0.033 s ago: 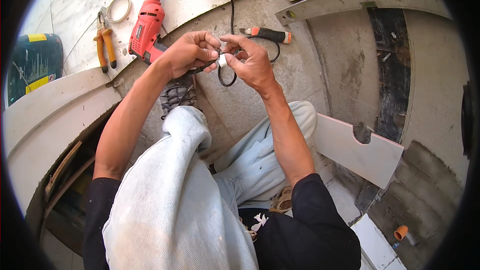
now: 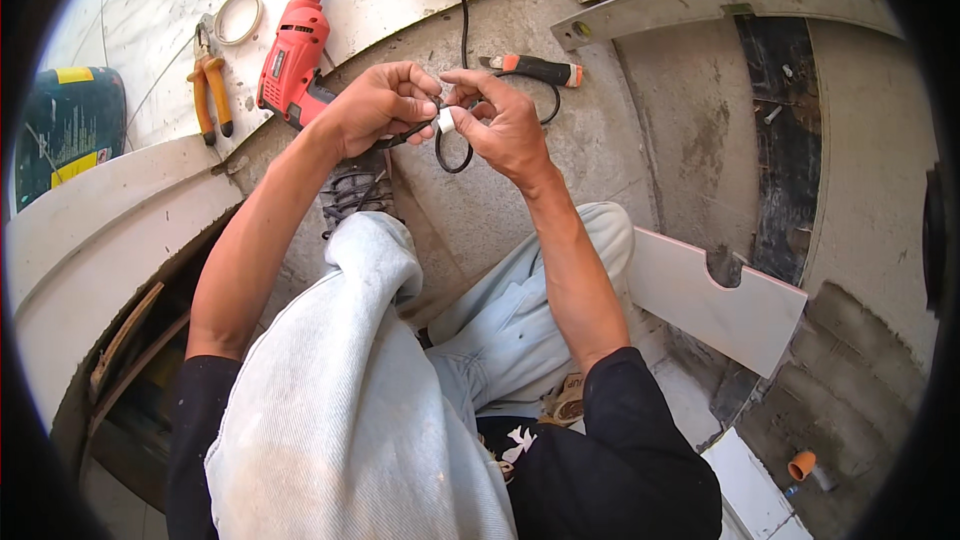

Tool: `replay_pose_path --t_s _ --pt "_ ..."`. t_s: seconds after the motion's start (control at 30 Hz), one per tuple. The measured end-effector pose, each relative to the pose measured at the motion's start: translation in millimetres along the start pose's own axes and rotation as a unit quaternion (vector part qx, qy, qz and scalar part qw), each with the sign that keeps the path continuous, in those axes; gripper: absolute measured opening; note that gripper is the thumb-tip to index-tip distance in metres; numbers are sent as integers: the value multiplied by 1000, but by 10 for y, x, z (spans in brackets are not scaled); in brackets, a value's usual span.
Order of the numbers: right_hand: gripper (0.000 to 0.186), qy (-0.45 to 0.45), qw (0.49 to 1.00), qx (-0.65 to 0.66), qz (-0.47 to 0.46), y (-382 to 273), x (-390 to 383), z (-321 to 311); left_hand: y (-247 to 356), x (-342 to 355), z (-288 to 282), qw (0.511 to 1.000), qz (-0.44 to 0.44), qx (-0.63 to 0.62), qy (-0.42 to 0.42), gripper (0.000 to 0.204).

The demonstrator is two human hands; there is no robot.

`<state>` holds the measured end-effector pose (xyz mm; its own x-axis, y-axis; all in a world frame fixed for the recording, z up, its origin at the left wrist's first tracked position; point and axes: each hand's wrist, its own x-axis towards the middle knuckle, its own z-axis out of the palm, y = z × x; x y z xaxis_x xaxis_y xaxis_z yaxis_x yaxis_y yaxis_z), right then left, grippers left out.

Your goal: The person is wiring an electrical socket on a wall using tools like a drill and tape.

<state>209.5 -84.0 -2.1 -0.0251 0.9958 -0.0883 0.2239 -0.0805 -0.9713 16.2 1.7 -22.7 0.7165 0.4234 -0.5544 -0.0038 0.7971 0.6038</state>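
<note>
Both hands meet over the floor in front of my knees, working on a thin black power cord (image 2: 465, 25). My left hand (image 2: 385, 110) is closed, pinching the cord between thumb and fingers. Close beside it, my right hand (image 2: 500, 130) pinches a small white piece (image 2: 446, 121), like a strip of tape, against the cord. The fingers hide part of where the two meet. Below the hands the cord hangs in a small loop. A red power drill (image 2: 296, 50) lies just left of my left hand. Beyond my right hand rests an orange-and-black utility knife (image 2: 540, 69).
Orange-handled pliers (image 2: 207, 90) and a tape roll (image 2: 238, 19) lie on the tiles at left, near a dark green container (image 2: 70, 125). A long metal level (image 2: 680, 8) spans the far right. A notched tile (image 2: 715, 290) leans right of my knee; an orange pipe end (image 2: 801, 465) sticks up.
</note>
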Motion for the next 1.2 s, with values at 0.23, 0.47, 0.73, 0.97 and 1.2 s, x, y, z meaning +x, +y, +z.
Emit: replay_pose_path --t_s 0.23,0.47,0.73,0.97,1.2 --pt "31 39 997 65 31 58 -24 136 -108 -71 52 989 95 106 27 21" --pt "35 42 991 106 70 73 9 132 -180 -167 198 973 163 124 105 27" --pt "35 19 973 187 135 31 12 9 -154 -168 172 969 160 178 68 26" --pt "26 -6 955 258 148 143 36 -43 -169 -113 127 967 175 176 47 21" --pt "27 -10 944 286 164 114 46 -37 -204 -121 187 973 180 134 61 21"
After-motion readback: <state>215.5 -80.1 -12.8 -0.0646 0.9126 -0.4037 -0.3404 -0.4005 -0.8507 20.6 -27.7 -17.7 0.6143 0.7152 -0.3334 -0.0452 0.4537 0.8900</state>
